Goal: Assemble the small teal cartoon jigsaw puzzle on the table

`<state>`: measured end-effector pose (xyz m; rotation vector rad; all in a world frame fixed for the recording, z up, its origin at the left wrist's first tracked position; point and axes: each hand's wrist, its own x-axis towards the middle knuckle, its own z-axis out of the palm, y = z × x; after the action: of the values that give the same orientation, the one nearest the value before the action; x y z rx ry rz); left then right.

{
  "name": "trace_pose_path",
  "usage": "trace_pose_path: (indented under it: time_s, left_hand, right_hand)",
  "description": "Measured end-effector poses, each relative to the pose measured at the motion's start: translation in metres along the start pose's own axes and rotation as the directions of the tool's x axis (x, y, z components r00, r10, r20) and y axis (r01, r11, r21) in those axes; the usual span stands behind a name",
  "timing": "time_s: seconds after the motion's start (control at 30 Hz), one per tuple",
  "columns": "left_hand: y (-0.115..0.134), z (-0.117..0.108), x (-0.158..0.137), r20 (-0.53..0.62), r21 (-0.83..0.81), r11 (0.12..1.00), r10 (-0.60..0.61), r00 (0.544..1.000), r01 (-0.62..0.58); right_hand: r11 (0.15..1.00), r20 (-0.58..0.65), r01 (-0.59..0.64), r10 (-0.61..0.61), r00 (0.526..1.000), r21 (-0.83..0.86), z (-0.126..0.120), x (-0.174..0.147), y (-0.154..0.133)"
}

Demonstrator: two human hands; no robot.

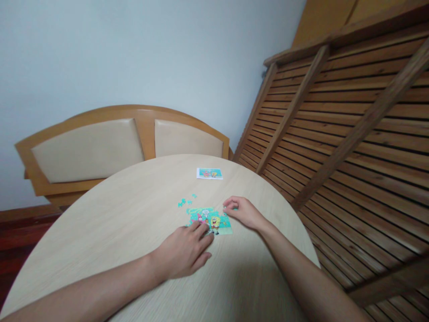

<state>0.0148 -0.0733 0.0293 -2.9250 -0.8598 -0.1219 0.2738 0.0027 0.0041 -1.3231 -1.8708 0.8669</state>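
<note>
A mostly joined cartoon jigsaw puzzle (217, 223) lies flat on the round table, turquoise with a yellow square figure and a pink one. My left hand (187, 248) rests on its lower left part, fingers spread out and covering that corner. At the upper right edge of the puzzle, my right hand (243, 212) has thumb and fingertips pinched together on a small puzzle piece (225, 208), mostly hidden by the fingers. Several loose turquoise puzzle pieces (182, 202) lie beyond the puzzle's upper left side.
A white-edged picture card (209, 173) with cartoon figures lies farther back on the pale wooden table (140, 201). Behind the table stands a padded headboard (90, 150) against the wall. Slatted wooden boards (335, 129) lean close along the right side.
</note>
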Motion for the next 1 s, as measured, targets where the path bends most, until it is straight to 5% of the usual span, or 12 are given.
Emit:
trace_pose_path:
  time_s: [1.0]
  left_hand:
    - [0.0003,0.0002,-0.0006,-0.012,-0.001,1.000,-0.001,1.000,0.001]
  right_hand:
    - [0.948,-0.015,0.136,-0.146,0.989,-0.288,-0.0046,0.0004,0.0083]
